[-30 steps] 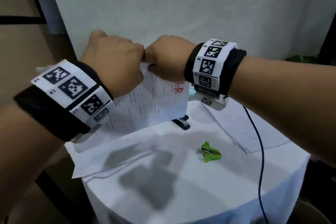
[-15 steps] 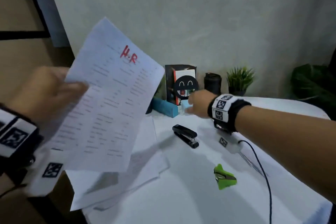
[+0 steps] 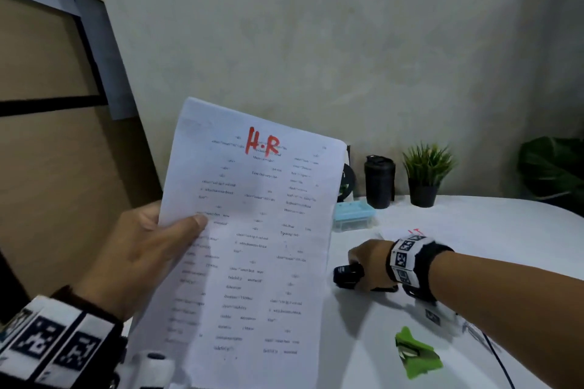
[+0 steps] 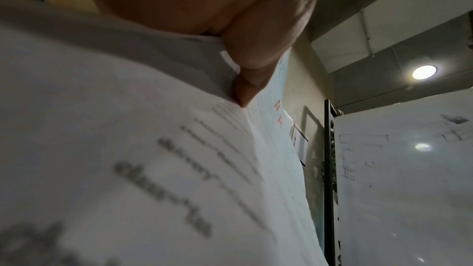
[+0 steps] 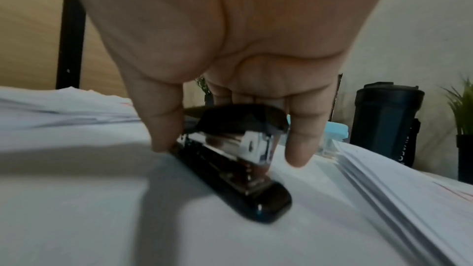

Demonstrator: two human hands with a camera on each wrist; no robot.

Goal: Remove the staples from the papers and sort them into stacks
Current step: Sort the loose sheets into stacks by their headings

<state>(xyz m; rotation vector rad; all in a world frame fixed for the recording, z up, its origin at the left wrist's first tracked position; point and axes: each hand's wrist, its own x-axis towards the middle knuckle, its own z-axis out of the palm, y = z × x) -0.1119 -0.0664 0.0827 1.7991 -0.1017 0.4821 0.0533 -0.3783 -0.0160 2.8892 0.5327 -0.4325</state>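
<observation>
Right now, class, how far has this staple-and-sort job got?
Done: papers already lie in a left pile and a right stack. In hand: the left hand holds the H.R sheets; the right hand grips the black stapler. Left: laying down these sheets. The green staple remover lies idle.

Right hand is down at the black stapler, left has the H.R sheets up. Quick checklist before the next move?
1. Left hand grip on the H.R papers: ok, thumb pinches the left edge.
2. Right hand on the stapler: ok, thumb and fingers straddle it; it sits on the table.
3. Right tool for removing staples: not ok; the green staple remover lies untouched nearer the front edge.
4. Staple still in the held papers: cannot tell.
5. Stack to the right ready to take sheets: ok, it lies flat beside the stapler.
</observation>
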